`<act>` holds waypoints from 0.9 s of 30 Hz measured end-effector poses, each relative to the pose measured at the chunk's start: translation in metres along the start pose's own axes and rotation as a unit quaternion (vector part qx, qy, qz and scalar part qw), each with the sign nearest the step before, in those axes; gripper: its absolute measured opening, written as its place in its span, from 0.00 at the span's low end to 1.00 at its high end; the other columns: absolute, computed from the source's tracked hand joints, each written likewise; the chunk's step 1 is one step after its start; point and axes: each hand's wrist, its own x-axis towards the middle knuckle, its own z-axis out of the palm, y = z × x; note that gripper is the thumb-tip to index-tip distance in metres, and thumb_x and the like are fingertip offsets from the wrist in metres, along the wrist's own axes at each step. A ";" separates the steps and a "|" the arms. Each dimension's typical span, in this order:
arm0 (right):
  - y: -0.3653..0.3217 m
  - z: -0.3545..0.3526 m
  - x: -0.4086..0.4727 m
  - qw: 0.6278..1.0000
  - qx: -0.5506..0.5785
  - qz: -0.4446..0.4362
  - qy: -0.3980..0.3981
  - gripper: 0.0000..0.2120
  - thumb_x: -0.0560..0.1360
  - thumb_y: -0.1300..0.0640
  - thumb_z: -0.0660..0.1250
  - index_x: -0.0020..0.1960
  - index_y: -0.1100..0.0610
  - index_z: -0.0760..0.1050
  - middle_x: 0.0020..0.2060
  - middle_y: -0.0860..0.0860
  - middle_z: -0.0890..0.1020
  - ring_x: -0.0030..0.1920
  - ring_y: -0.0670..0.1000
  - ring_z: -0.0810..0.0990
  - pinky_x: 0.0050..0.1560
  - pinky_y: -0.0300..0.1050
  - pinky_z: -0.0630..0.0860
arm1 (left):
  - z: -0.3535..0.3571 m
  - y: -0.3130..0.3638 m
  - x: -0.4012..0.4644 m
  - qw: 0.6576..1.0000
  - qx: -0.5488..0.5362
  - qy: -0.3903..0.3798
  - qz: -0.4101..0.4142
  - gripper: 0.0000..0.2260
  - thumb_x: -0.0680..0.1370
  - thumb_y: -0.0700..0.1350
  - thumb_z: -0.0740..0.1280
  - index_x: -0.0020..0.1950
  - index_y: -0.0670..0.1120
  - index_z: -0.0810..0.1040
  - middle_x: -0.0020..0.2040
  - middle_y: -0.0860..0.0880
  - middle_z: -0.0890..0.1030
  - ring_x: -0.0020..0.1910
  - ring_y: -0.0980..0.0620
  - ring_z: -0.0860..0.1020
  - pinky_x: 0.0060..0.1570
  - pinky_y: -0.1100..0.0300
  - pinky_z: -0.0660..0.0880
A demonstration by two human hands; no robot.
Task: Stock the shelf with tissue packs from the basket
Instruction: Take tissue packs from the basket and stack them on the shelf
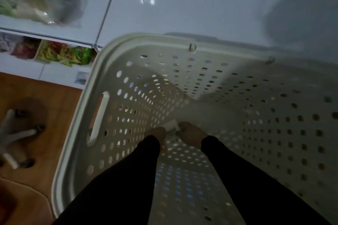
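Observation:
A tall white perforated basket [102, 107] fills most of the view, and I look straight down into it. Both my arms, in black sleeves, reach deep inside. At the bottom lies a small white tissue pack [171, 127]. My left hand [157, 134] grips its left end and my right hand [191, 133] grips its right end. Most of the pack is hidden between the hands. The white shelf unit [182, 5] stands behind the basket.
To the left, shelf levels hold packaged goods [62, 54] in green, yellow and red wrappers. White chair legs with castors [22, 131] stand on the wooden floor [54, 107] at the left. The basket has a slot handle [99, 117] on its left wall.

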 end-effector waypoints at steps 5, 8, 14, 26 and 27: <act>-0.006 -0.039 -0.060 0.982 0.174 0.033 0.074 0.26 0.82 0.50 0.60 0.78 0.51 0.56 0.69 0.53 0.71 0.61 0.56 0.77 0.55 0.50 0.74 | -0.019 0.031 -0.040 0.984 -0.167 0.051 0.024 0.13 0.76 0.39 0.64 0.60 0.36 0.74 0.53 0.37 0.79 0.50 0.39 0.80 0.38 0.55 0.75; -0.017 -0.068 -0.120 0.952 0.289 0.007 0.098 0.27 0.81 0.48 0.62 0.76 0.51 0.58 0.67 0.54 0.72 0.56 0.54 0.79 0.53 0.51 0.77 | -0.044 0.057 -0.099 0.982 -0.153 0.031 0.103 0.12 0.75 0.37 0.65 0.57 0.40 0.69 0.51 0.40 0.76 0.45 0.43 0.78 0.34 0.55 0.76; -0.051 -0.098 -0.279 0.886 0.430 -0.115 0.129 0.12 0.79 0.60 0.66 0.62 0.57 0.71 0.57 0.58 0.80 0.51 0.59 0.84 0.45 0.50 0.81 | -0.113 0.078 -0.250 0.945 -0.131 -0.010 0.300 0.14 0.78 0.41 0.68 0.63 0.45 0.71 0.46 0.44 0.79 0.36 0.49 0.79 0.45 0.51 0.79; -0.143 -0.126 -0.579 0.802 0.361 -0.417 0.228 0.09 0.79 0.62 0.63 0.60 0.60 0.73 0.54 0.60 0.81 0.47 0.54 0.83 0.46 0.47 0.83 | -0.199 0.117 -0.542 0.727 0.179 0.165 0.643 0.26 0.72 0.60 0.70 0.69 0.64 0.70 0.57 0.65 0.77 0.50 0.72 0.76 0.46 0.74 0.71; -0.146 -0.131 -0.594 0.794 0.348 -0.435 0.243 0.09 0.80 0.61 0.63 0.59 0.60 0.74 0.53 0.59 0.81 0.46 0.53 0.83 0.45 0.47 0.82 | -0.202 0.123 -0.557 0.715 0.169 0.184 0.653 0.25 0.71 0.61 0.69 0.67 0.65 0.71 0.55 0.68 0.77 0.48 0.73 0.76 0.45 0.73 0.70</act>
